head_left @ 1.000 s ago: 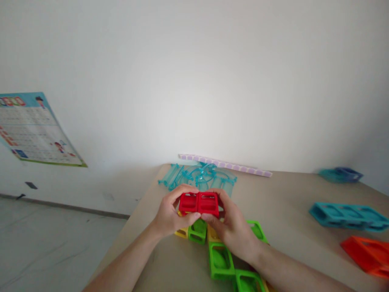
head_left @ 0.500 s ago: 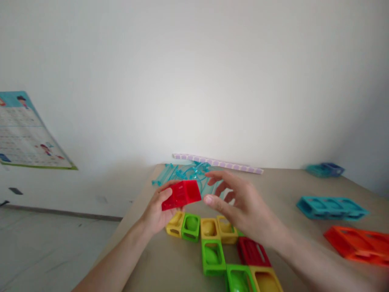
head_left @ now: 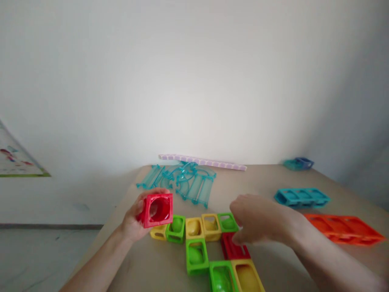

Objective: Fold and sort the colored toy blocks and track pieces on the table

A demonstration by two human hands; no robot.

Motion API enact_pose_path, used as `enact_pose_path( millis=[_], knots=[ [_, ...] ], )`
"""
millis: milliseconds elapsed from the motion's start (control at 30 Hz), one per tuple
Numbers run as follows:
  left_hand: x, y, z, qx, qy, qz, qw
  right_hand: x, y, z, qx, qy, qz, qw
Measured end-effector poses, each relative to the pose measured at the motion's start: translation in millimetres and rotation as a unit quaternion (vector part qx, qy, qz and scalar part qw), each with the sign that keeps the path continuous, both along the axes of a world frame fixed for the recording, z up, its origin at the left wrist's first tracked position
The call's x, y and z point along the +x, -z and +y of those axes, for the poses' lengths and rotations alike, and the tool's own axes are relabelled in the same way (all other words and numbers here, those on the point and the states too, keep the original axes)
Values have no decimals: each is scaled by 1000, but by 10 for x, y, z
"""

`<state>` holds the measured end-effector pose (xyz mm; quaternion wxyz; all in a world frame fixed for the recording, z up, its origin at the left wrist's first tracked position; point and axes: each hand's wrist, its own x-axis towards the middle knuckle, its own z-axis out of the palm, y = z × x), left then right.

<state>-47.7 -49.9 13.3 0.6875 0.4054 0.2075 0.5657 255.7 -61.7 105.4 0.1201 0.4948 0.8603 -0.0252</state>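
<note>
My left hand [head_left: 136,215] is closed around the side of a red toy block [head_left: 147,215], whose square end with a round opening faces me. My right hand [head_left: 253,217] hangs over the right side of the block layout, beside a green block [head_left: 227,222] and just above a red slotted block [head_left: 234,248]. Its thumb stands apart from the bent fingers, whose tips are partly hidden, and nothing shows in it. Yellow blocks [head_left: 194,228] and green blocks [head_left: 196,256] form connected rows on the table, a yellow one [head_left: 158,232] partly behind my left hand.
Clear teal track pieces [head_left: 200,190] lie at the table's back left, before a purple patterned strip [head_left: 203,160] by the wall. To the right are a teal three-hole piece [head_left: 302,197], an orange one [head_left: 346,229] and small blue pieces [head_left: 304,163]. The table [head_left: 136,263] ends at the left.
My left hand has turned the red block so its round opening faces me. My right hand has moved away from it, right and down over the layout. The view has shifted right.
</note>
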Motion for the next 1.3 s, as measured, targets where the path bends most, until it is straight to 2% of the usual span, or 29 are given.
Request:
enact_pose_path(
  millis=[67, 100, 133, 200, 267, 333, 467, 567, 800, 1033, 1200, 1300],
  knots=[
    [33, -14, -11, -3, -2, 14, 1000, 78, 143, 57, -148, 62, 17, 987],
    [57, -35, -18, -7, 9, 24, 1000, 127, 229, 83, -241, 96, 44, 965],
    [86, -63, -28, -11, 30, 38, 999, 175, 320, 105, -328, 117, 87, 933],
    [147, -121, -49, -19, 91, 76, 993, 247, 500, 128, -458, 137, 182, 859],
    [200, -161, -69, -26, 130, 113, 985, 268, 647, 121, -530, 130, 264, 795],
    [231, -171, -84, -31, 133, 134, 981, 243, 744, 95, -546, 134, 317, 764],
    [235, -150, -93, -40, 110, 149, 982, 167, 827, 38, -505, 185, 384, 750],
    [217, -143, -85, -48, 102, 158, 981, 161, 855, 25, -498, 194, 418, 734],
    [184, -133, -69, -65, 99, 200, 973, 251, 930, 97, -559, 164, 444, 681],
    [209, -177, -75, -65, 100, 201, 972, 340, 1015, 195, -609, 161, 435, 643],
    [231, -202, -79, -55, 103, 191, 975, 360, 1047, 212, -589, 191, 473, 627],
    [232, -196, -84, -51, 103, 188, 976, 358, 1068, 208, -580, 184, 502, 615]
  ],
)
